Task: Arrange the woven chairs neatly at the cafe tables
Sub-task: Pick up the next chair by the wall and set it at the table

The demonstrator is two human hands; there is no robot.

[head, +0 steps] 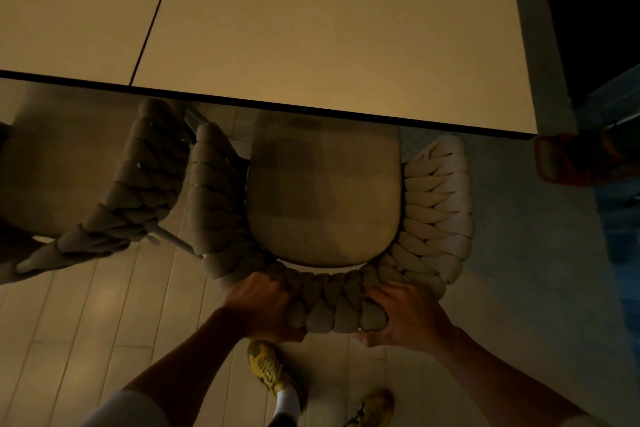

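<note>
Woven chair (325, 191) half under table (311, 45), another chair (114, 191) left.

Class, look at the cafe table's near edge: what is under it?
Under the table edge sits the front of the woven chair seat cushion; both hands grip its backrest. The table's legs and the chair's front legs are hidden.

We see a dim, warm yellow-brown scene. The tabletop (311, 45) is the brightest surface, evenly lit with no glare. The left chair (104, 191) and left floor sink into shadow; the right edge is nearly black. Detail is soft and blocky, and straight lines bow toward the edges.
</note>
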